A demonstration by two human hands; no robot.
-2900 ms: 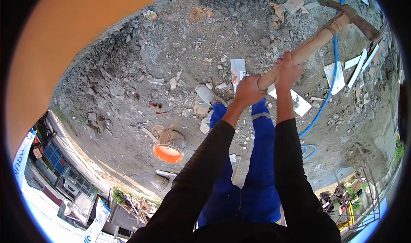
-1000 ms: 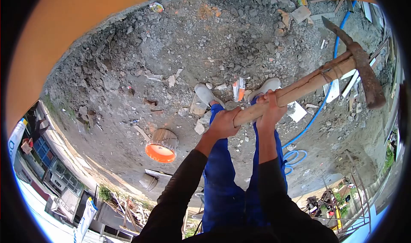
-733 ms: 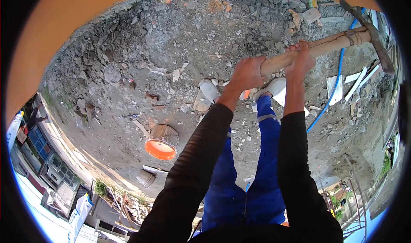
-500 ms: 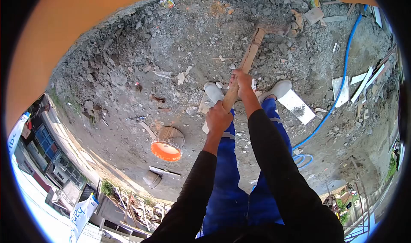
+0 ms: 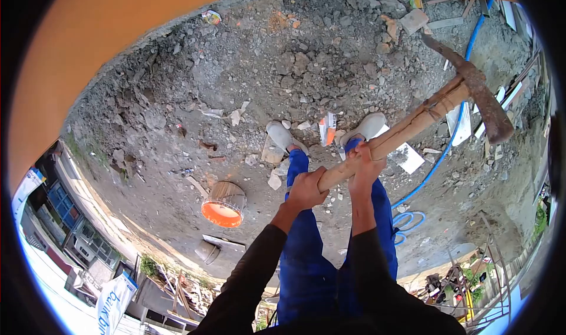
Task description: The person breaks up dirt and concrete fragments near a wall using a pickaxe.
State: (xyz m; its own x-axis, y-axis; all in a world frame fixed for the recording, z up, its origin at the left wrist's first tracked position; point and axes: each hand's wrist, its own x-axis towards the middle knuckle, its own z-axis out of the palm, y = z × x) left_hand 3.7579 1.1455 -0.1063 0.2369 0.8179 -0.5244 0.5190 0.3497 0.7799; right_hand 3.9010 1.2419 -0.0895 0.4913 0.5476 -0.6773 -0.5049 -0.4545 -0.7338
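Observation:
A pickaxe (image 5: 407,125) with a thick wooden handle and a rusty two-ended head (image 5: 471,78) is raised off the ground, its head up to the right. Near the butt of the handle, my left hand (image 5: 307,189) is wrapped round the wood. Farther up the handle, my right hand (image 5: 367,168) grips it too. Broken soil and stones (image 5: 306,63) lie in front of my shoes (image 5: 279,134). An orange and white packet (image 5: 328,128) rests on the ground between my feet.
To the left stands a bucket (image 5: 227,193) with an orange inside, and beyond it a smaller grey bucket (image 5: 207,251). A blue hose (image 5: 436,170) runs along the right side. White boards (image 5: 407,158) lie near my right foot. An orange wall (image 5: 88,34) curves along the upper left.
The pickaxe head has come up off the soil and swung to the right, nearer to me. Both hands have stayed on the handle, and the packet between my feet now shows fully.

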